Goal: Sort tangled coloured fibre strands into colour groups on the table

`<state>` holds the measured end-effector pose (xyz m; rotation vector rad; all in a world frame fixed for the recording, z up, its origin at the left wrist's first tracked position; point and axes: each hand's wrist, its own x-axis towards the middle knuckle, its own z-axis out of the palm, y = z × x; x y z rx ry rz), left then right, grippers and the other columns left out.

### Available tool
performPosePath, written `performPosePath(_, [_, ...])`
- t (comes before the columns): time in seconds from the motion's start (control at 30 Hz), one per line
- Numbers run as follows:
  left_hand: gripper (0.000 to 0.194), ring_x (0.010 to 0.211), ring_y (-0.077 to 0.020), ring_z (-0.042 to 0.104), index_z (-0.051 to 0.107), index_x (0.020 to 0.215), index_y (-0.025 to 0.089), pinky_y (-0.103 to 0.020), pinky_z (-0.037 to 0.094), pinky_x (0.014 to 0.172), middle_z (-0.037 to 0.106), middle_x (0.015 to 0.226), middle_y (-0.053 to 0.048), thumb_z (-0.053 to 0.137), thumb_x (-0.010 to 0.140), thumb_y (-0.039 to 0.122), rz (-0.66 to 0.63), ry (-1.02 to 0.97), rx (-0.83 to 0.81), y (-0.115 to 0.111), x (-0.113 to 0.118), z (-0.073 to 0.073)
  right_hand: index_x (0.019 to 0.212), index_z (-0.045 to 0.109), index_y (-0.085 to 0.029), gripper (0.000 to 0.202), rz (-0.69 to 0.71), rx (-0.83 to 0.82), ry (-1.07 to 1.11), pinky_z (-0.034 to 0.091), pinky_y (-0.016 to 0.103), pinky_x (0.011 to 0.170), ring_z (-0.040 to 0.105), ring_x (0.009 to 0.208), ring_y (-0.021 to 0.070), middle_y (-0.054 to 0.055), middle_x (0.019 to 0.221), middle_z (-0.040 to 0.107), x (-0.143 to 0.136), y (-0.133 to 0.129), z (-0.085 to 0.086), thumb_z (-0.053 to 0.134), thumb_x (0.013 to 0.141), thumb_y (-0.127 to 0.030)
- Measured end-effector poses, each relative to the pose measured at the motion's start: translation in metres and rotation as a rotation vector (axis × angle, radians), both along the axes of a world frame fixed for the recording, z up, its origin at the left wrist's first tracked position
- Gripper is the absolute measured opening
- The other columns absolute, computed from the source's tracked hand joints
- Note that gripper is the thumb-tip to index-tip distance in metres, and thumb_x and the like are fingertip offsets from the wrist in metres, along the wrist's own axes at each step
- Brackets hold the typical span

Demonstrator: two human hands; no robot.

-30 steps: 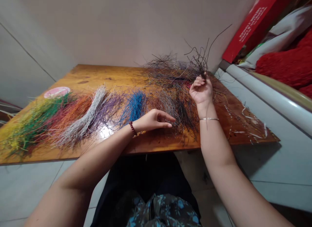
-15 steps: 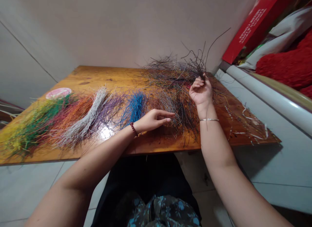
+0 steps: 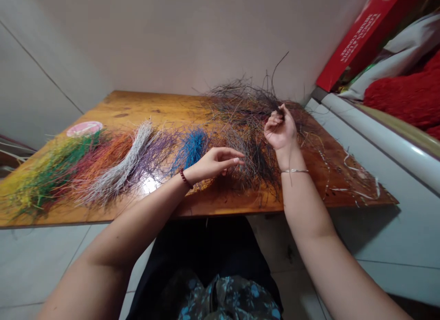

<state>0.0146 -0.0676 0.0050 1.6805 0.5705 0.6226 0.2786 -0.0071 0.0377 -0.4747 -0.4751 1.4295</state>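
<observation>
The right hand [image 3: 281,133] was clamped on dark strands [image 3: 273,102], right of and beyond the blue bundle [image 3: 195,143]; these had just tipped toward it, seemingly harder to tell from the heap [image 3: 233,100]; the left hand [image 3: 216,164], thumb and fingers parted, hovered beside that bundle

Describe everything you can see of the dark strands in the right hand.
The dark strands are thin, near black and wiry-looking; their material is unsure. The right hand grips the bunch at its near end. The far ends splay away from the hand, one long strand curving up in front of the wall. Behind them lies a tangled pile; where the two part is hard to tell.
</observation>
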Motion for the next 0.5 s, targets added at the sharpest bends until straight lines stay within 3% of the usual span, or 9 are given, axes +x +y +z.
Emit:
performPosePath(0.1, [0.042, 0.093, -0.0181, 0.067, 0.069, 0.125, 0.014, -0.024, 0.052, 0.071, 0.067, 0.129, -0.015, 0.067, 0.091, 0.039, 0.049, -0.049, 0.137, 0.004, 0.000, -0.005, 0.072, 0.054, -0.022, 0.025, 0.037, -0.033, -0.004, 0.042, 0.012, 0.036, 0.046, 0.037, 0.0014, -0.012, 0.049, 0.050, -0.012, -0.001, 0.000, 0.071, 0.088, -0.031])
performPosePath(0.23, [0.036, 0.128, -0.0269, 0.057, 0.069, 0.127, 0.020, -0.030, 0.051, 0.090, 0.050, 0.152, -0.011, 0.063, 0.093, 0.031, -0.014, -0.077, 0.264, 0.006, 0.000, -0.009, 0.073, 0.054, -0.023, 0.027, 0.043, -0.052, -0.034, 0.041, 0.012, 0.036, 0.045, 0.037, 0.0013, -0.012, 0.049, 0.050, -0.028, -0.003, 0.000, 0.075, 0.085, -0.035])
performPosePath(0.5, [0.044, 0.133, -0.0255, 0.053, 0.060, 0.140, 0.029, -0.031, 0.050, 0.095, 0.038, 0.160, -0.009, 0.060, 0.096, 0.026, -0.253, -0.032, 0.241, -0.004, 0.003, -0.004, 0.078, 0.057, -0.025, 0.024, 0.044, -0.029, -0.082, 0.041, 0.013, 0.037, 0.046, 0.038, 0.0014, -0.012, 0.050, 0.048, -0.037, -0.004, -0.003, 0.076, 0.084, -0.038])
